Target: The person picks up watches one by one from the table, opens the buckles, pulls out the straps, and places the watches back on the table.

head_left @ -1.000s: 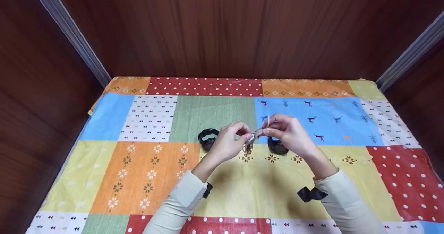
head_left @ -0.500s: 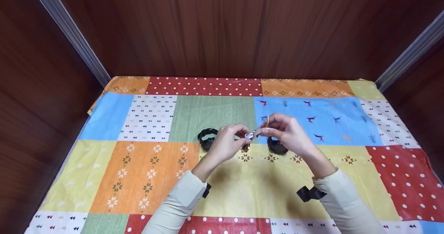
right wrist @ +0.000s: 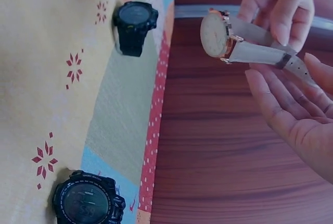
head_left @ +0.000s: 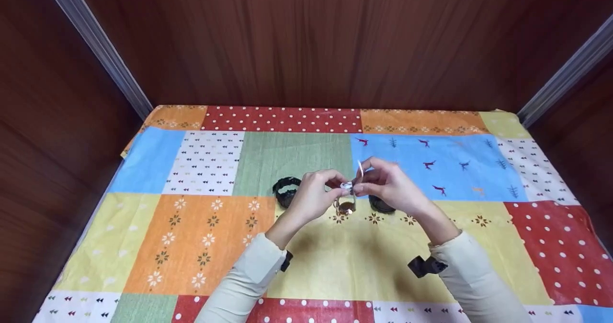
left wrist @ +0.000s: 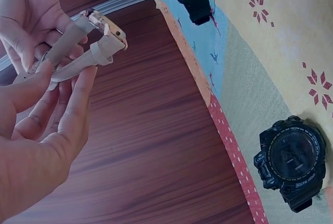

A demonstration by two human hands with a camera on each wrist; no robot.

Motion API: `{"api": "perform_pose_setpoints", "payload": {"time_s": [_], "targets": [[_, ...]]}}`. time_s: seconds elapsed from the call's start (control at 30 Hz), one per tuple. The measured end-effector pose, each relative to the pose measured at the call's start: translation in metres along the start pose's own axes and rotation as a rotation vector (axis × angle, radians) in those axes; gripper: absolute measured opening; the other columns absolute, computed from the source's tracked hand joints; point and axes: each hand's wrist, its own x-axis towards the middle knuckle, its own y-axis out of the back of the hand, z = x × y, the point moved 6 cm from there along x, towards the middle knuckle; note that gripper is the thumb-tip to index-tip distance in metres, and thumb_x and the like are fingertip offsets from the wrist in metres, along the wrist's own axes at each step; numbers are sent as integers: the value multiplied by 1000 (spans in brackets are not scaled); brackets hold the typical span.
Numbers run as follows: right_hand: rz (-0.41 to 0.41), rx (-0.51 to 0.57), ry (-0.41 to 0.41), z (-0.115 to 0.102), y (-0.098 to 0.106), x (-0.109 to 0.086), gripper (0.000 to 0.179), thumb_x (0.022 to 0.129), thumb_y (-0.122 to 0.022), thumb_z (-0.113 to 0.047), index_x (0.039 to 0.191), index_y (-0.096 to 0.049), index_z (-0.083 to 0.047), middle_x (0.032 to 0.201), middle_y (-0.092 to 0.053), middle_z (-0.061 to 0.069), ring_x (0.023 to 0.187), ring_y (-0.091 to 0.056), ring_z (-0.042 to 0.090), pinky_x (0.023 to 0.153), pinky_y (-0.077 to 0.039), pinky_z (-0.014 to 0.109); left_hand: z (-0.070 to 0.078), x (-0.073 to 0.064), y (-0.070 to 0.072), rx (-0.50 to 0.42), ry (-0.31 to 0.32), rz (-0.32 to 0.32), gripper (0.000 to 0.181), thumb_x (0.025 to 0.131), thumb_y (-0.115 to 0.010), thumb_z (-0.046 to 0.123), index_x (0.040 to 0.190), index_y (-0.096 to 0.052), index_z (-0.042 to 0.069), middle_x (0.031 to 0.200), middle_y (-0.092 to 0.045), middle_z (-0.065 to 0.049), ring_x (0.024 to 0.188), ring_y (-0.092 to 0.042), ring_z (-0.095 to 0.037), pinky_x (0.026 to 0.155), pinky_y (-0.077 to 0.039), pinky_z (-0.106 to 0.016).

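A wristwatch (head_left: 346, 209) with a pale strap and rose-gold case hangs between the two hands above the cloth. Its strap forms a loop, and the round white dial (right wrist: 214, 35) faces away from the hands in the right wrist view. My left hand (head_left: 312, 196) pinches the strap at the buckle between thumb and fingers. With thumb and fingertips, my right hand (head_left: 395, 186) holds the other strap part, whose free end sticks up past the fingers. Fingers partly hide the buckle, so whether the strap is threaded through cannot be told.
Two black sport watches lie on the patchwork tablecloth (head_left: 407, 256): a left one (head_left: 286, 197) beside my left hand, and a right one (head_left: 382, 206) partly behind my right hand. Dark wood panels (head_left: 306, 40) stand behind the table and at both sides.
My right hand has shifted left, closer to my left hand, and the strap's free end moved with it. The watch case now shows more fully below the hands. The black watches stay put.
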Motion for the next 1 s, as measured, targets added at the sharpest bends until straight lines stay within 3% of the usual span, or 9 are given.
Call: {"api": "perform_pose_setpoints", "payload": {"time_s": [0.27, 0.6, 0.8, 1.0], "targets": [[9, -70, 22, 1, -2, 1, 28, 75, -67, 10, 97, -49, 8, 85, -64, 22, 79, -64, 21, 71, -53, 32, 1, 1, -1, -26, 17, 1, 12, 80, -69, 8, 91, -67, 3, 85, -67, -5, 80, -61, -17, 73, -50, -28], [22, -239, 5, 0, 0, 0, 25, 79, -66, 4, 103, -62, 11, 89, -66, 19, 79, -64, 24, 71, -52, 25, 3, 2, 7, -86, 32, 35, 15, 79, -70, 9, 92, -67, 3, 83, -67, -4, 78, -60, -13, 71, -48, -24], [34, -255, 38, -4, 1, 0, 18, 79, -65, 5, 97, -66, 9, 87, -66, 19, 77, -64, 20, 69, -52, 25, 4, 1, 11, -108, 53, 38, 15, 80, -70, 10, 93, -67, 5, 84, -67, -3, 78, -60, -10, 69, -48, -22], [29, -252, 19, -4, 4, -2, 17, 79, -66, 4, 95, -66, 7, 86, -66, 18, 76, -64, 16, 69, -52, 26, 5, -1, 15, -101, 62, 32, 15, 80, -70, 12, 94, -67, 6, 86, -66, -2, 80, -60, -11, 71, -47, -24]]}}
